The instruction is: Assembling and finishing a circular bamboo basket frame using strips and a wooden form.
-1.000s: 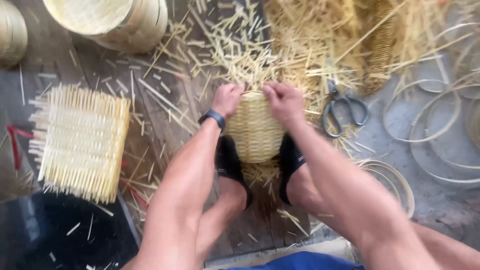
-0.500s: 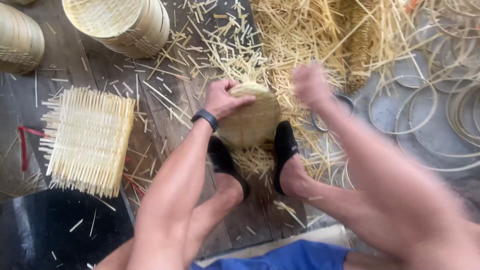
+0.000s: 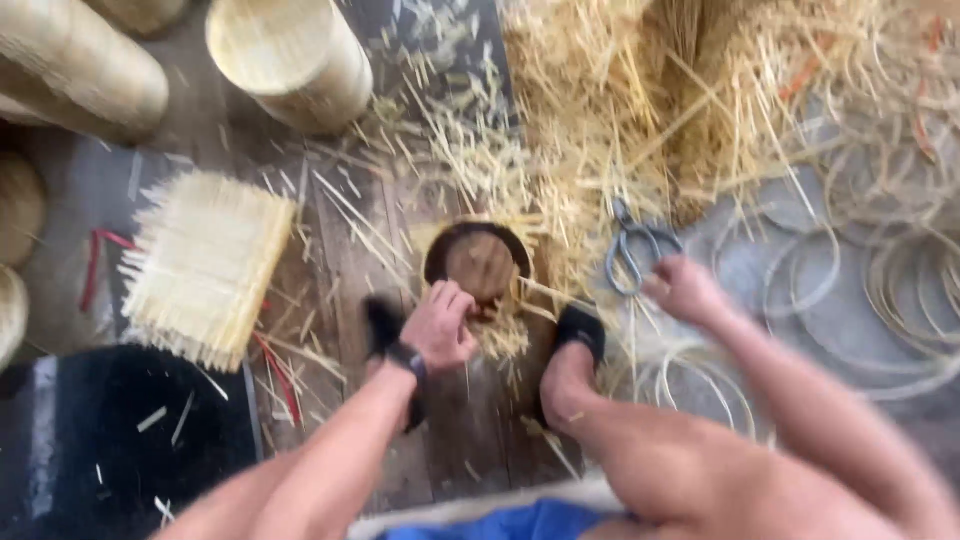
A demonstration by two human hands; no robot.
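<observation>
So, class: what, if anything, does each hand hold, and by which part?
Left hand grips the round woven basket at its near rim. Right hand holds nothing, beside the scissors.

Worn wooden plank floor (image 3: 340, 260) strewn with straw-coloured offcuts; left of it a grey patch, right of it grey ground in daylight.
</observation>
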